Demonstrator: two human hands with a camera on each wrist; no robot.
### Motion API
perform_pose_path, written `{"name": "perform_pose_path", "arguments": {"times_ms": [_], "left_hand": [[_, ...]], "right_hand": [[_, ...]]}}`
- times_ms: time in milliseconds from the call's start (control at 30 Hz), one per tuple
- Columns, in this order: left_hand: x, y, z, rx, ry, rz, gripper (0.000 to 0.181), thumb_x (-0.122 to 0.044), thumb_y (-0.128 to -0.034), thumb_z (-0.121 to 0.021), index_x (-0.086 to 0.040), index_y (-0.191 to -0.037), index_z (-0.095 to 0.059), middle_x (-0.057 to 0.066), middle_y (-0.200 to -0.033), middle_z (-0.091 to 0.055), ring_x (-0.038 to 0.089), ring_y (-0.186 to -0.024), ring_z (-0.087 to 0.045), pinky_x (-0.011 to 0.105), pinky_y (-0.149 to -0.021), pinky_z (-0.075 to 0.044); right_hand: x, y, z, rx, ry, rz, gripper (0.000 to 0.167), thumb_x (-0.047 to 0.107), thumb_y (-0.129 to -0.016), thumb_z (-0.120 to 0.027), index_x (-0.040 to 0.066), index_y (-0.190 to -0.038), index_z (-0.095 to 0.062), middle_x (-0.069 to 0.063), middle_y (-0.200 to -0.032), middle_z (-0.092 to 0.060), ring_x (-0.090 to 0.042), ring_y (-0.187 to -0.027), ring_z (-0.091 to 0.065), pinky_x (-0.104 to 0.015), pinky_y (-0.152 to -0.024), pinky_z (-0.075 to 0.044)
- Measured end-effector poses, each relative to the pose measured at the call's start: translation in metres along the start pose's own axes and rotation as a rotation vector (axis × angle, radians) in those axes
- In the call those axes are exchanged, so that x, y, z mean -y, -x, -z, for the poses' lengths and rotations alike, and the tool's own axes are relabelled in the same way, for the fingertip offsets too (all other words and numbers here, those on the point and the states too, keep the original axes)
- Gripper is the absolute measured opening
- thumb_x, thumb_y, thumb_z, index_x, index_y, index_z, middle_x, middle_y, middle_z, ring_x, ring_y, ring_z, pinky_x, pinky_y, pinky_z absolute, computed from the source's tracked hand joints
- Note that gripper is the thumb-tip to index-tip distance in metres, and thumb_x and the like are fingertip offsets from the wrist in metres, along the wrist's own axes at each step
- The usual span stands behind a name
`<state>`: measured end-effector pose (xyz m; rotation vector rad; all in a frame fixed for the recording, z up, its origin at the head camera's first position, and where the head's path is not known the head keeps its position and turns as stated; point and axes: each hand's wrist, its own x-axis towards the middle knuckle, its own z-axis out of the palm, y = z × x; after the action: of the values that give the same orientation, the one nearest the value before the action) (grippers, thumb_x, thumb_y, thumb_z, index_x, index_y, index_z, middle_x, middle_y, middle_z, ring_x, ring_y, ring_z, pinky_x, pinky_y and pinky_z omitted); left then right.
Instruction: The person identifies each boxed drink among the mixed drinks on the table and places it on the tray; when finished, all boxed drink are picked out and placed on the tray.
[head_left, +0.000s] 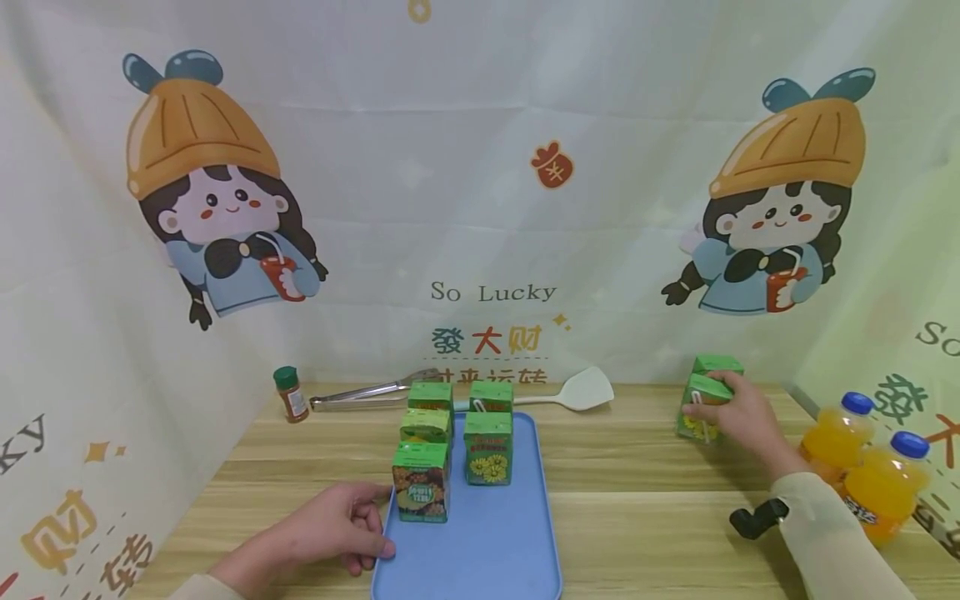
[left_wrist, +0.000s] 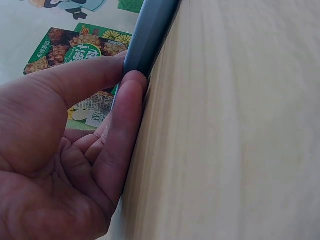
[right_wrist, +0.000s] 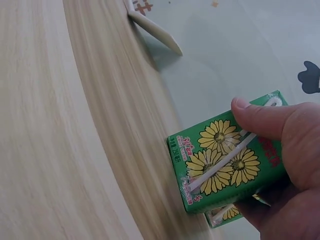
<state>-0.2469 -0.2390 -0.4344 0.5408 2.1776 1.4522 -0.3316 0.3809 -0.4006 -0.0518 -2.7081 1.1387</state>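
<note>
My right hand (head_left: 731, 417) holds a green juice box (right_wrist: 222, 160) with yellow flowers and a white straw on its side, at the back right of the table. Right behind it stands another green juice box (head_left: 717, 363), partly hidden. On the left, my left hand (head_left: 337, 529) grips the left rim of a blue tray (head_left: 502, 542), its fingertips at the edge (left_wrist: 142, 55). Several juice boxes stand on the tray in two columns. The front left one (head_left: 421, 483) shows a brown fruit picture, and a flowered one (head_left: 488, 450) stands in the right column.
Two orange drink bottles (head_left: 888, 483) with blue caps stand by my right forearm. Along the back lie metal tongs (head_left: 367, 392) and a pale spatula (head_left: 587, 390). A green-capped spice jar (head_left: 291, 396) is at the back left. Printed cloth walls surround the wooden table (head_left: 630, 500).
</note>
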Motion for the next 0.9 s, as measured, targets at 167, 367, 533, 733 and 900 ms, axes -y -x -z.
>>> {"name": "perform_pose_path", "arguments": {"times_ms": [167, 367, 533, 733, 900], "left_hand": [[-0.001, 0.0, -0.001, -0.004, -0.006, -0.001, 0.094, -0.011, -0.0962, -0.087, 0.027, -0.159, -0.028, 0.012, -0.088, -0.075, 0.021, -0.072, -0.073, 0.031, -0.059, -0.065], [-0.002, 0.0, -0.001, -0.007, -0.011, -0.004, 0.094, -0.011, -0.0962, -0.087, 0.027, -0.159, -0.028, 0.012, -0.088, -0.075, 0.021, -0.072, -0.073, 0.031, -0.059, -0.065], [-0.002, 0.0, -0.001, -0.003, 0.001, -0.002, 0.094, -0.011, -0.0966, -0.087, 0.027, -0.159, -0.027, 0.012, -0.087, -0.075, 0.02, -0.071, -0.073, 0.03, -0.059, -0.064], [0.0, 0.0, -0.001, -0.003, 0.0, -0.004, 0.094, -0.01, -0.0966, -0.087, 0.027, -0.159, -0.027, 0.012, -0.087, -0.075, 0.021, -0.07, -0.073, 0.031, -0.059, -0.064], [0.0, 0.0, -0.001, -0.007, -0.007, -0.005, 0.094, -0.01, -0.0964, -0.087, 0.027, -0.159, -0.027, 0.012, -0.087, -0.075, 0.021, -0.07, -0.073, 0.032, -0.059, -0.064]], "right_hand": [[0.004, 0.002, -0.004, -0.009, -0.019, 0.004, 0.08, 0.039, -0.099, -0.088, -0.005, -0.154, -0.05, -0.036, -0.139, -0.057, -0.049, -0.116, -0.057, -0.059, -0.096, -0.056], [0.018, 0.004, -0.011, 0.016, -0.035, -0.011, 0.093, 0.048, -0.097, -0.087, -0.005, -0.161, -0.045, -0.033, -0.14, -0.059, -0.044, -0.115, -0.06, -0.05, -0.094, -0.058], [0.037, 0.006, -0.019, 0.035, -0.049, -0.006, 0.096, 0.05, -0.096, -0.088, -0.004, -0.163, -0.044, -0.032, -0.139, -0.061, -0.041, -0.114, -0.062, -0.046, -0.09, -0.057], [0.062, 0.012, -0.033, 0.064, -0.125, -0.01, 0.093, 0.046, -0.096, -0.089, -0.001, -0.164, -0.045, -0.029, -0.141, -0.06, -0.038, -0.116, -0.062, -0.039, -0.086, -0.056], [0.08, 0.019, -0.048, 0.074, -0.166, 0.023, 0.086, 0.042, -0.094, -0.092, 0.003, -0.159, -0.052, -0.025, -0.137, -0.063, -0.035, -0.113, -0.063, -0.036, -0.082, -0.056]]}}
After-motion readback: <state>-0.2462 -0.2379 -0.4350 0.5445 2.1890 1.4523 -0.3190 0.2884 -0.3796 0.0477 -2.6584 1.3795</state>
